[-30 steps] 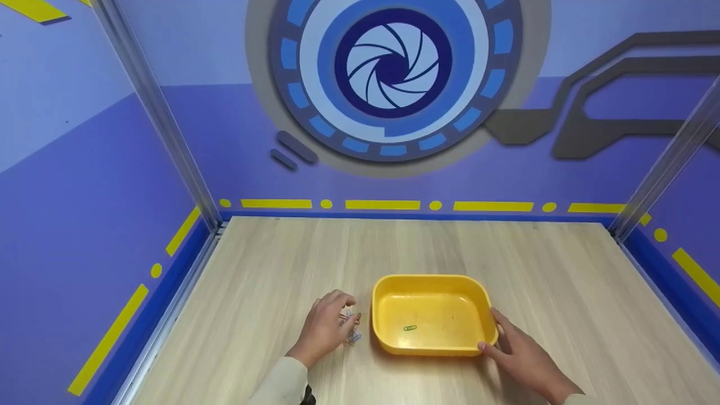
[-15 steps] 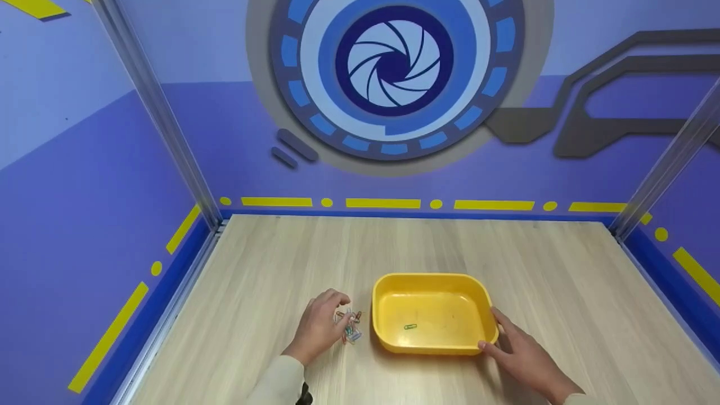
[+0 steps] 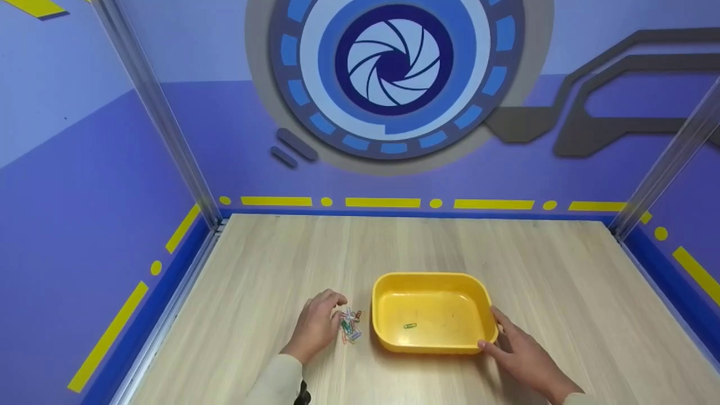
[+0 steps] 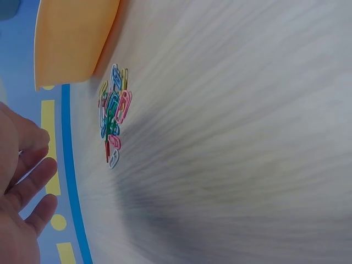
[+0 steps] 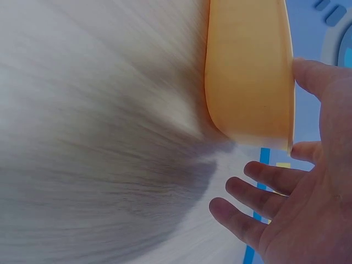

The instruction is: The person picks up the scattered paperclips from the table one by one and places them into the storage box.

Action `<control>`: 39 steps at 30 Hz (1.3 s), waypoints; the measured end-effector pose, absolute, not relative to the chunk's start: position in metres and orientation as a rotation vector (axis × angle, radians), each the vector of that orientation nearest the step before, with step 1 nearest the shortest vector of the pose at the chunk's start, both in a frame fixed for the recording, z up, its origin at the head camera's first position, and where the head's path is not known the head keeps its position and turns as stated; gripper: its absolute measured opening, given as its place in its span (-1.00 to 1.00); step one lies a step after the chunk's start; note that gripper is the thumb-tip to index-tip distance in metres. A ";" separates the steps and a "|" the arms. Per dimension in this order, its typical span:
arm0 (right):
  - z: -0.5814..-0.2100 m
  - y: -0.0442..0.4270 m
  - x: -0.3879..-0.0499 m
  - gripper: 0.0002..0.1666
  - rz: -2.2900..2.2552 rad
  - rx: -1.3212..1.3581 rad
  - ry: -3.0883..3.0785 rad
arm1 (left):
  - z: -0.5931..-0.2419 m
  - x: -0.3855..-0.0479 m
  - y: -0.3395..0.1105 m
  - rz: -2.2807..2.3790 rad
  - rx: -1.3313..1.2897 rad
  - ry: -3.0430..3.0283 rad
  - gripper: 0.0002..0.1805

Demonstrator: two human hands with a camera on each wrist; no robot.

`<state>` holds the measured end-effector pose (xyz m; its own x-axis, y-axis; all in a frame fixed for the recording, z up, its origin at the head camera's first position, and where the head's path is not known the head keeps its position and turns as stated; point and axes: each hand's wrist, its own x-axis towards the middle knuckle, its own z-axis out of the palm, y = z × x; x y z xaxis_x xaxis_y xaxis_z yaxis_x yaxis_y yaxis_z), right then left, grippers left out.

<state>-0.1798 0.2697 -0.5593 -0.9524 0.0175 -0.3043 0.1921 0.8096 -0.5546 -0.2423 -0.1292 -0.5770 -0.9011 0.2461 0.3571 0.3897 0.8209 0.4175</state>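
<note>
A small heap of coloured paper clips (image 3: 351, 326) lies on the table, left of a yellow plastic bin (image 3: 430, 347). Inside the bin is a single green paper clip (image 3: 410, 326). My left hand (image 3: 316, 325) hovers just left of the heap, fingers loosely bent, and nothing shows between them. The left wrist view has the clips (image 4: 113, 110) in a loose line, apart from the hand (image 4: 25, 176). With thumb and index fingertips, my right hand (image 3: 520, 354) touches the bin's rim around its near right corner. Its other fingers (image 5: 256, 198) extend away from the bin.
The pale wood table (image 3: 281, 264) runs back to a blue and purple printed wall (image 3: 388, 188). Metal posts (image 3: 185, 163) stand at the back corners, with side panels left and right.
My left hand has drawn slightly left, away from the heap, uncovering more of the paper clips. The right hand and the bin have stayed in place.
</note>
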 end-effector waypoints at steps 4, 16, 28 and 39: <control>-0.559 0.270 -0.180 0.21 -0.868 0.148 2.716 | -0.578 -0.243 -0.130 -0.704 -0.489 -2.723 -0.77; -0.559 0.270 -0.181 0.24 -0.866 0.169 2.706 | -0.582 -0.244 -0.130 -0.728 -0.541 -2.723 -0.78; -0.562 0.270 -0.180 0.19 -0.889 0.156 2.716 | -0.588 -0.245 -0.125 -0.735 -0.527 -2.790 -0.78; -0.562 0.271 -0.178 0.16 -0.906 0.136 2.723 | -0.593 -0.249 -0.121 -0.748 -0.522 -2.817 -0.80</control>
<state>-0.1780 0.2714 -0.5616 -0.9599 0.0045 -0.2804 0.1716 0.8003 -0.5746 -0.2491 -0.1205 -0.5932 -0.9222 0.2874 0.2588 0.3779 0.8119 0.4450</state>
